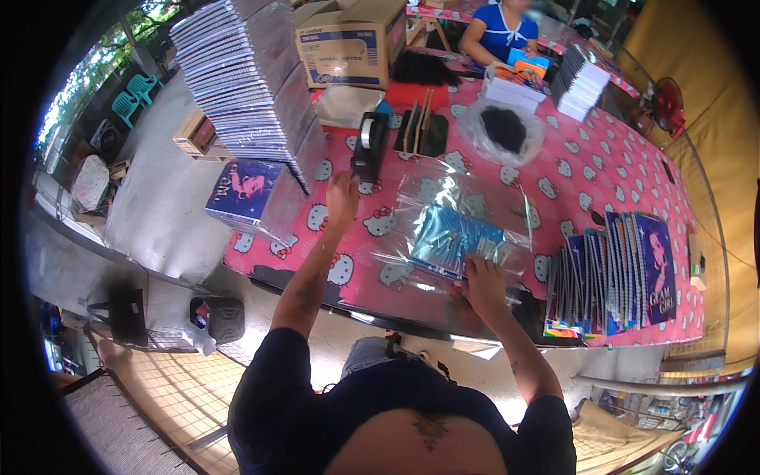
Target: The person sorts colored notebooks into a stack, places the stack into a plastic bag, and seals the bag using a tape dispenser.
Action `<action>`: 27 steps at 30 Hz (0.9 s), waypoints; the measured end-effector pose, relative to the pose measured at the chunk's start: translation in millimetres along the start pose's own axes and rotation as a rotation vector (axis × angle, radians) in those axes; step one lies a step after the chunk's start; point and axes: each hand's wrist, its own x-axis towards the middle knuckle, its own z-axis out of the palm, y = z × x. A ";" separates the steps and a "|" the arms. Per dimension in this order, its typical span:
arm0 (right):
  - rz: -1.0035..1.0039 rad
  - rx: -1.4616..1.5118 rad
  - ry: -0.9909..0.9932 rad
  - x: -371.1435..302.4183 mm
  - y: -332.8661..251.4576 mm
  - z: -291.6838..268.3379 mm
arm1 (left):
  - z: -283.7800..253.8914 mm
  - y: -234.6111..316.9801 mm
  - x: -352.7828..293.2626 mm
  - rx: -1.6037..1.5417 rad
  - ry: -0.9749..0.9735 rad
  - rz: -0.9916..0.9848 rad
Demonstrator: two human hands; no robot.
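My left hand reaches to the front end of a black tape dispenser with a white-cored roll. Its fingers are drawn together there; a piece of tape between them is too small to make out. A blue notebook lies flat inside a large clear plastic bag near the table's front edge. My right hand presses on the bag's near right part, fingers bent over the plastic at the notebook's near edge. Part of the thumb is hidden.
Tall stacks of wrapped spiral notebooks stand at the left. More spiral notebooks stand in a row at the right. Farther back are a cardboard box, a black divider holder and a bag with black contents. Across the table sits a person.
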 end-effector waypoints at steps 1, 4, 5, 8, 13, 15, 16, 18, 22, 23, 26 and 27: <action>0.003 0.001 0.016 -1.9 1.3 1.9 | 3.4 0.2 26.3 -0.004 -0.006 -0.097; 0.002 0.008 0.049 0.4 1.0 1.8 | 6.0 -5.6 83.1 -0.385 -0.298 -0.699; 0.017 0.009 0.042 0.1 -0.8 -1.3 | 9.6 -8.9 89.7 -0.580 -0.454 -0.950; 0.008 0.030 0.033 1.4 -4.8 1.1 | 20.4 -35.2 76.8 -0.580 -0.263 -0.596; 0.010 -0.018 0.053 -3.0 -0.2 3.5 | 35.8 -35.4 20.6 -0.842 -0.088 -0.767; -0.008 0.004 0.083 -3.4 1.1 1.5 | 33.3 -36.3 20.6 -0.306 -0.135 -0.637; 0.000 0.019 0.075 -3.0 1.5 1.2 | 26.0 -32.6 39.1 0.123 -0.186 -0.526; 0.029 0.045 0.054 -4.2 0.4 -2.7 | 5.7 -16.5 55.6 0.571 -0.306 -0.371; 0.017 0.048 0.078 -7.9 4.6 2.5 | 10.5 97.3 -10.9 -0.394 -0.620 -0.349; 0.009 0.053 0.077 -5.8 6.5 3.5 | 21.0 137.9 -33.0 -0.483 -0.711 -0.451; -0.012 0.019 0.093 -7.0 8.4 7.7 | 39.9 206.8 -66.7 -0.280 -0.880 -0.458; -0.015 -0.002 0.104 -7.8 10.6 10.2 | 42.7 224.3 -69.2 -0.195 -0.910 -0.439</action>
